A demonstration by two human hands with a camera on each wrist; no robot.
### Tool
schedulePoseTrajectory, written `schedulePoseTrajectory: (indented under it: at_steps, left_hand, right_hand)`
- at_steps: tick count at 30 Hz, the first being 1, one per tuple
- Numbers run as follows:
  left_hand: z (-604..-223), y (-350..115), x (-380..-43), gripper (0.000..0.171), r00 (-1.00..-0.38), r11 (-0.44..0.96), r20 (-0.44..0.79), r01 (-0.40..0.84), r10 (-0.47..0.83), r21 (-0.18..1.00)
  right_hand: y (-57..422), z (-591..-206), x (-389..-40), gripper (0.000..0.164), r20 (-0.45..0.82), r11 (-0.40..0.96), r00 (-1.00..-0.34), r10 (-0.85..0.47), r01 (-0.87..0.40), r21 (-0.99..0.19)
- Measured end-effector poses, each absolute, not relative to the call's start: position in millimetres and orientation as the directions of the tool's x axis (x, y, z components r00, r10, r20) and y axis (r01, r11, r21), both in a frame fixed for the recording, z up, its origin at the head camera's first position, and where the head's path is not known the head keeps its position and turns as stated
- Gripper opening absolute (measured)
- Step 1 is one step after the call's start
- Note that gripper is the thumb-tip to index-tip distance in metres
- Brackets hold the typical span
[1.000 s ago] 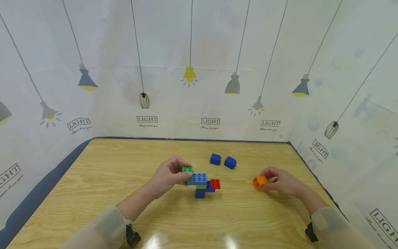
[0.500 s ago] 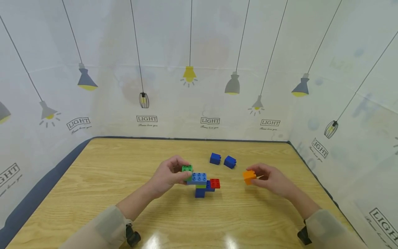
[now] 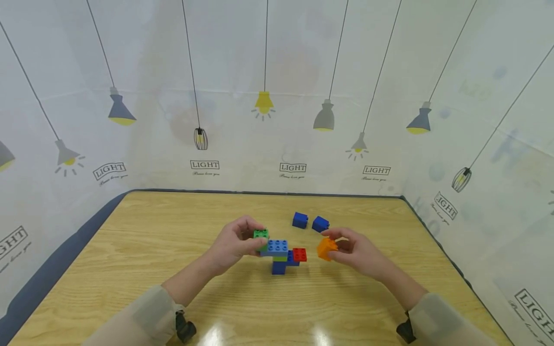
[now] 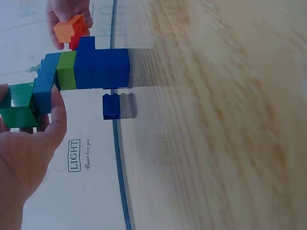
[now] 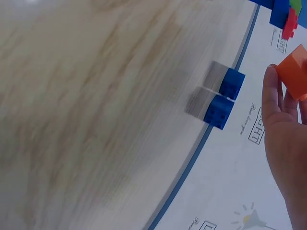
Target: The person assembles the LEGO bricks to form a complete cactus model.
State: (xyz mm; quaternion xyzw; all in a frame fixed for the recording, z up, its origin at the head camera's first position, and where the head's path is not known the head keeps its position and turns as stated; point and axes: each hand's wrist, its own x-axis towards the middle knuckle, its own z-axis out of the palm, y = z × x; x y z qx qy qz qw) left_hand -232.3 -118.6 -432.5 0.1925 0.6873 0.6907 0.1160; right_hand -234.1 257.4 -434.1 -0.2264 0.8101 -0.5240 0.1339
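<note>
My left hand (image 3: 233,244) grips the green brick (image 3: 261,234) at the left end of a small brick build. A light-blue brick (image 3: 277,247) lies beneath the green one and spans to the right. Under it come a lime-green brick (image 4: 66,70) and a dark-blue base brick (image 3: 279,267), which stands on the table. Out to the right of the build sticks a red brick (image 3: 299,254). Just right of that, my right hand (image 3: 357,252) pinches an orange brick (image 3: 326,249) between thumb and fingers, held above the table and apart from the build.
Two loose dark-blue bricks, one on the left (image 3: 300,220) and one on the right (image 3: 321,224), lie on their sides behind the build. The wooden table (image 3: 173,221) ends at a white curtain (image 3: 242,144) printed with lamps.
My right hand has carried the orange brick leftward from the right side of the table to near the red brick, turning it a little. The left hand and the build have stayed in place.
</note>
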Motion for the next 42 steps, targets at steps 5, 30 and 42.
schedulePoseTrajectory:
  at_steps: [5, 30, 42]
  left_hand:
    - [-433, -119, -232, 0.025, -0.901, -0.025, 0.104, 0.103, 0.422, 0.994]
    - [-433, -118, -232, 0.027, -0.901, -0.017, 0.097, 0.099, 0.422, 0.995]
    - [-433, -119, -233, 0.026, -0.901, -0.011, 0.103, 0.109, 0.421, 0.994]
  right_hand:
    - [245, -433, -233, 0.043, 0.022, 0.364, -0.868, -0.496, -0.231, -0.902]
    - [213, -436, -235, 0.042, 0.092, 0.371, -0.845, -0.526, -0.326, -0.870]
    - [207, -438, -233, 0.046, -0.007, 0.247, -0.850, -0.527, -0.145, -0.958]
